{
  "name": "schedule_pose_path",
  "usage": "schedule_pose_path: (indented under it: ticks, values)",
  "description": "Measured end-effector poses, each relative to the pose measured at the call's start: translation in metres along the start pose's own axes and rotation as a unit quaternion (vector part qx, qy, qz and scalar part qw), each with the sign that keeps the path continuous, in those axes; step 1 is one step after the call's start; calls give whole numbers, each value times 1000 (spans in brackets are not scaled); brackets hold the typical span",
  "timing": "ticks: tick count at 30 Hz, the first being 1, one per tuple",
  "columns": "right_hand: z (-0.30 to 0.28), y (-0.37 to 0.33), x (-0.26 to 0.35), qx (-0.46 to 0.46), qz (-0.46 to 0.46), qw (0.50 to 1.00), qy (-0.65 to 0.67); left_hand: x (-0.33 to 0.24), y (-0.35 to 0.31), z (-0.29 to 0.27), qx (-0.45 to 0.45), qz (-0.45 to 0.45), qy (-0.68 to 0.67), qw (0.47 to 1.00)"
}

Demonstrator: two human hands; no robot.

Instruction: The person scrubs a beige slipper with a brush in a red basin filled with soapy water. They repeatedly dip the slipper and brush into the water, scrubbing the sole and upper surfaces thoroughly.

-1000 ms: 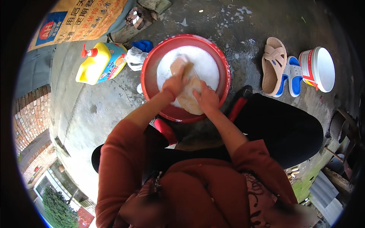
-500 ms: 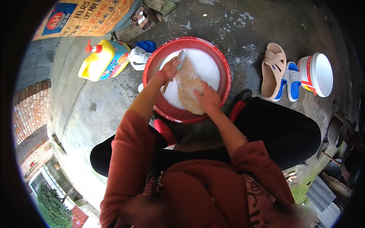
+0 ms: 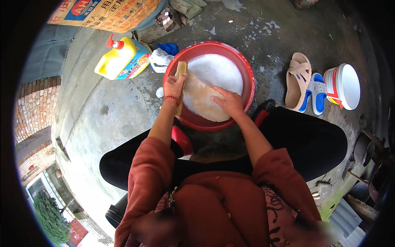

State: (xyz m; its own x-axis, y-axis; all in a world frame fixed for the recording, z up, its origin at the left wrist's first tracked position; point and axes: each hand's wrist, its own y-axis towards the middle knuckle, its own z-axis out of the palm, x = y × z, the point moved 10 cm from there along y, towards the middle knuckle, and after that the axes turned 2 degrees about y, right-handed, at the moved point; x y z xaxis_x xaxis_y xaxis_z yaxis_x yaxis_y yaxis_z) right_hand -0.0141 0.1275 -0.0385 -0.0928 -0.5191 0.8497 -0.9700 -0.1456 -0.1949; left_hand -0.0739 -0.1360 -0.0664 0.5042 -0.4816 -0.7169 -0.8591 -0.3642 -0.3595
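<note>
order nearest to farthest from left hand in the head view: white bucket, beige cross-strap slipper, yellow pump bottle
1. Yellow pump bottle, left of red basin
2. Beige cross-strap slipper, right of basin
3. White bucket, far right

Looked like a home's outdoor yard: concrete ground (image 3: 119, 119), brick wall (image 3: 39, 103), leafy shrub (image 3: 49, 216), beige slipper (image 3: 298, 74) nearby.

Rust-red sleeves (image 3: 150, 164) are matching the top (image 3: 205, 195); black trousers (image 3: 304, 144), red footwear (image 3: 182, 140) and a red beaded bracelet (image 3: 172, 99) are showing too.
</note>
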Motion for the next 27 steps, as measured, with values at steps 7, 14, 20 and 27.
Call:
schedule_pose_path:
  ticks: [7, 14, 20, 27]
  values:
    - [-2, 17, 22, 106, 0, 987, 123, -10, 21, -43, 103, 71, -1, 992]
    - [6, 49, 5, 126, -23, 970, 207, -24, 6, -76, 295, -52, 37, 953]
    - [-23, 79, -38, -158, -24, 979, 128, -74, -21, -90, 208, -15, 100, 973]
    - [26, 48, -171, -239, 321, 916, 4, -89, -28, -102, 51, 66, 324, 942]
